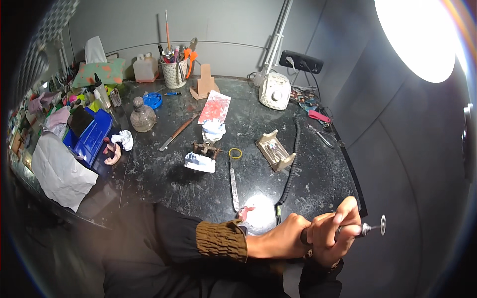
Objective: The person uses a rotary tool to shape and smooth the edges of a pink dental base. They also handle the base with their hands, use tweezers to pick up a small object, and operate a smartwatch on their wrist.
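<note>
Low at the right, both of my hands close round a rotary handpiece (366, 229) with a small round disc (383, 225) at its tip, pointing right. My left hand (280, 241) reaches across from the left in a brown ribbed cuff and grips the dark rear end. Around the front part wrap the fingers of my right hand (333, 233); they hide most of the body. Just behind my left wrist lies a bright white round thing (261, 211), with a pink piece (246, 213) at its left edge. A black coiled cord (294, 171) runs down the bench towards my hands.
An articulator with white plaster models (200, 162) stands mid-bench. Near it lie a spatula (234, 188), a wood-handled knife (179, 131) and a handpiece stand (276, 150). A control box (275, 92) sits behind; a blue bin (94, 138) and glass bottle (143, 116) stand left. A lamp (420, 35) hangs overhead.
</note>
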A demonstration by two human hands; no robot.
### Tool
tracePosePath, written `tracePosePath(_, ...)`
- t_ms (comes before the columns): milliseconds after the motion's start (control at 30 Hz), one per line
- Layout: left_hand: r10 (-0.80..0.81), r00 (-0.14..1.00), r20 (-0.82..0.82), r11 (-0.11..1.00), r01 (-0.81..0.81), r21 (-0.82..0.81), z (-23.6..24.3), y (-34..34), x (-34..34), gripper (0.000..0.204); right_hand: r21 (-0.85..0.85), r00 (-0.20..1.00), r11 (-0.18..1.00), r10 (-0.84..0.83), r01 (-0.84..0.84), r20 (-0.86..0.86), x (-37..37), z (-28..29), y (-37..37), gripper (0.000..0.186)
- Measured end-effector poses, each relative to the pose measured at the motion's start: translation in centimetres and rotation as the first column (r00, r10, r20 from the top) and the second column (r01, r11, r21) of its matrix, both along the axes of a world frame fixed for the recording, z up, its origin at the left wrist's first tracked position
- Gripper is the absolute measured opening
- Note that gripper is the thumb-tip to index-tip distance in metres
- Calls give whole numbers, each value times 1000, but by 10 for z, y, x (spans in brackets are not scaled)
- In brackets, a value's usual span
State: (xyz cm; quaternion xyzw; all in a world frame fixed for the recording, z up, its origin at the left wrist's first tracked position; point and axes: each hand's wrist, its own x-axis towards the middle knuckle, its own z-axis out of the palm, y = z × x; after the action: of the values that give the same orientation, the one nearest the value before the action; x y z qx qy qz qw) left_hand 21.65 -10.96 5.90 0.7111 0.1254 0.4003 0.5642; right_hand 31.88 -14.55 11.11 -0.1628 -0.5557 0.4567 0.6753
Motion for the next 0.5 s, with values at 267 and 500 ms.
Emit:
tracePosePath(267,-207,975,-80,826,130,-549,-7,-6,-11,16,-236,995,968,-72,86,70,5,36,36,26)
tracePosePath(500,-216,955,203,467,284,-837,8,2,-25,34,-96,964,992,-51,79,259,1,51,124,31)
